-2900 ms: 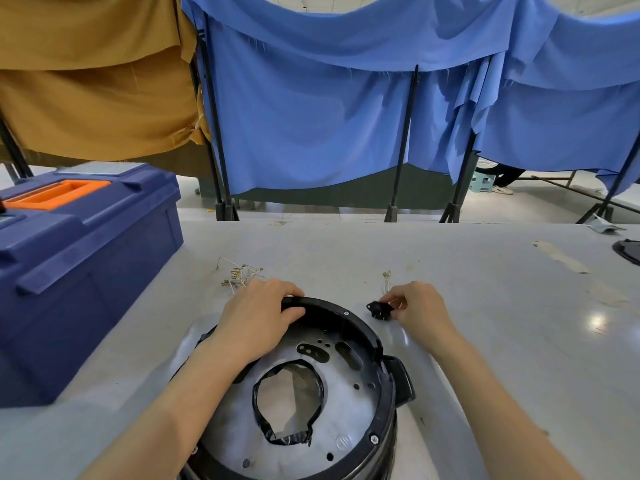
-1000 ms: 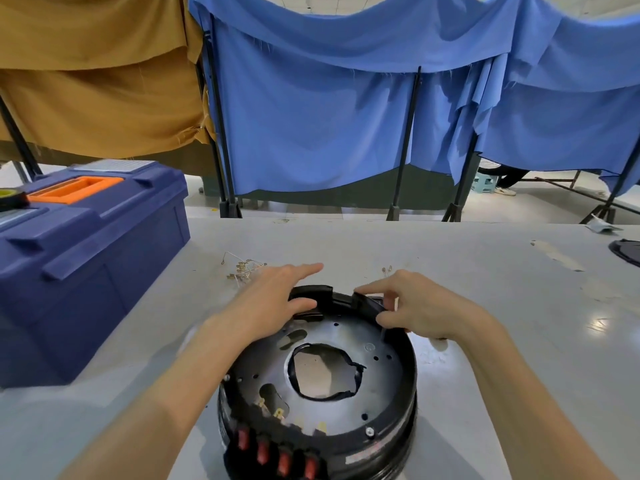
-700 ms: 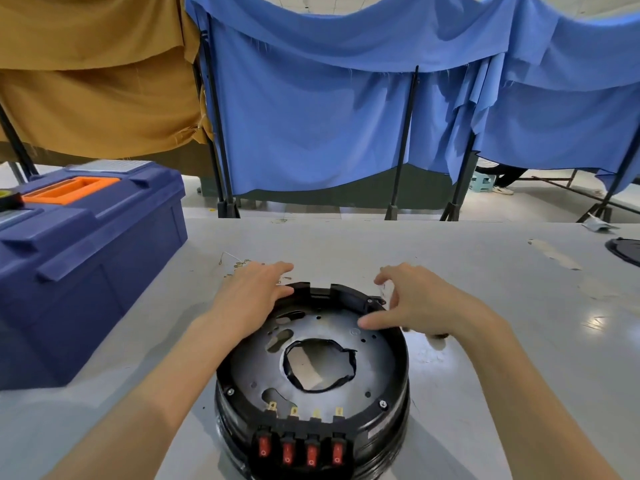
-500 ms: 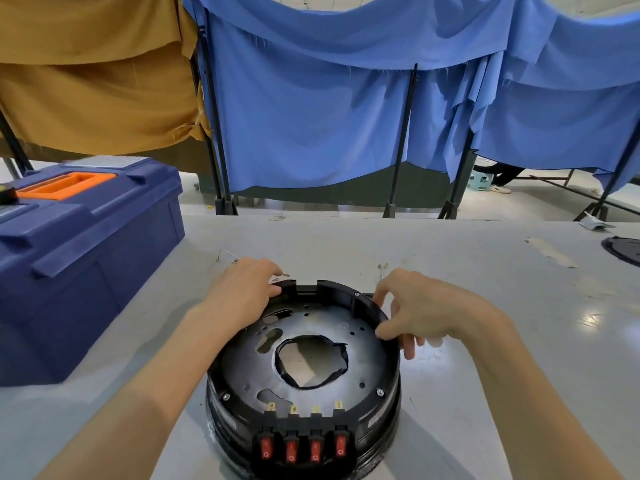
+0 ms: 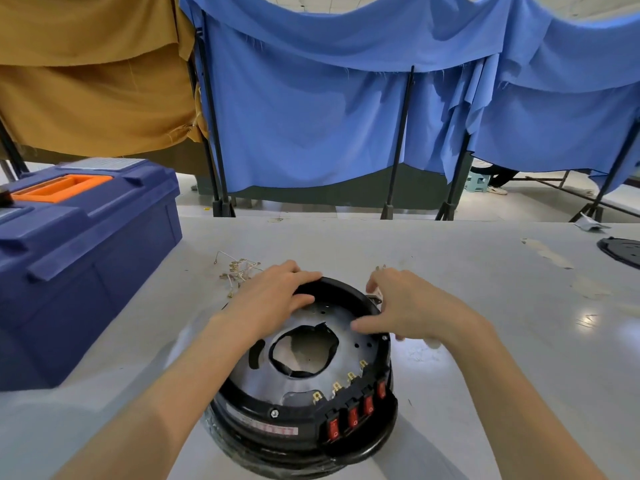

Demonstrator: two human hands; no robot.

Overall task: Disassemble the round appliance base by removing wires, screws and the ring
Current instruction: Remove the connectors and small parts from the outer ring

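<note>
Blue toolbox [image 5: 86, 258] at left. Loose wires [image 5: 239, 270] lay on table [image 5: 485, 289], just left of left hand [image 5: 273, 299], whose fingers curled over black ring [image 5: 346, 289] at its far-left. Round base [image 5: 277, 382] sat near-centre, underside up. Being round, it had no long axis; 4 red switches [image 5: 356, 415] faced near-right. Right hand [image 5: 412, 310] pinched the ring's right side, thumb inside. Judged: positioning base for screws [image 5: 274, 414]; next needs a driver.

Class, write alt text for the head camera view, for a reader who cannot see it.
A left hand and right hand grip the rim of a black round appliance base on a grey table, four red switches on its near side. A blue toolbox sits at left; loose wires lie beyond the base.
</note>
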